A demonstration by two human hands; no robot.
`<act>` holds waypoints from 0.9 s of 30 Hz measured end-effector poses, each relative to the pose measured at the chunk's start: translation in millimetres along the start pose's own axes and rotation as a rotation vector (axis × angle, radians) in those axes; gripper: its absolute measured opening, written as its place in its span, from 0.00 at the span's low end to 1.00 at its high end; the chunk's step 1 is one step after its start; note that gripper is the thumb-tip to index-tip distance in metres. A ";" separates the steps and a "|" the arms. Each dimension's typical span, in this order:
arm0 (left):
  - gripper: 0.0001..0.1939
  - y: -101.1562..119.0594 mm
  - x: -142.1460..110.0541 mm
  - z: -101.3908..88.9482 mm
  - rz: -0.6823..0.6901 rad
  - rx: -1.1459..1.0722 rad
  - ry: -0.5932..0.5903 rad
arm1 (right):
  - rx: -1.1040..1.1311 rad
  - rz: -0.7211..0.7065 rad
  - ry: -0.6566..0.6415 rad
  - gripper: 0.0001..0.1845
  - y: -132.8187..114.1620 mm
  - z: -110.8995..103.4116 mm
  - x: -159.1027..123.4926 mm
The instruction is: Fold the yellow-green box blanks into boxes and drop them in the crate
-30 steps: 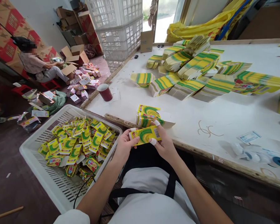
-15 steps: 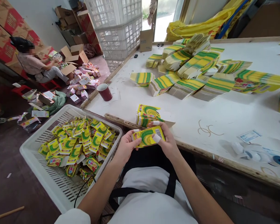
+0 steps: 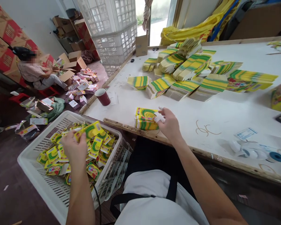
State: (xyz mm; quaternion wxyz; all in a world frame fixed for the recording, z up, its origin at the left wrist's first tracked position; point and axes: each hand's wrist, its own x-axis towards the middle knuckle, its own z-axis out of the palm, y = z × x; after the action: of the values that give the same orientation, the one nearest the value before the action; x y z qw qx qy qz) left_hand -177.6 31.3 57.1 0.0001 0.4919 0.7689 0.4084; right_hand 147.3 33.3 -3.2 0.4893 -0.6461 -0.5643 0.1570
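My left hand is closed on a folded yellow-green carton, held over the white slotted crate that is full of similar folded cartons. My right hand rests on the near edge of the white table, its taped fingertips touching the small stack of flat cartons. Whether it grips a sheet I cannot tell.
Large piles of flat yellow-green cartons cover the table's middle. A red cup stands at the left corner, tape rolls at the right. Stacked white crates stand behind. Another person sits on the floor among boxes.
Both hands held one carton in front of my body. My left hand has carried it left over the crate; my right hand has let go and reached forward to the flat stack.
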 end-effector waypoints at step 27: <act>0.21 108.9 -77.8 50.4 -0.579 -1.788 -0.575 | 0.848 0.152 -0.490 0.18 -95.7 33.6 -52.7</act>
State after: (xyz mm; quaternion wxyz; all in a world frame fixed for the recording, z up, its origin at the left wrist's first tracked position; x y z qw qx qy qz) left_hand -34.8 23.9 60.7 0.6596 0.1837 0.2378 0.6889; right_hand 50.3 -9.0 40.0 0.5492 -0.3734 -0.5006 0.5553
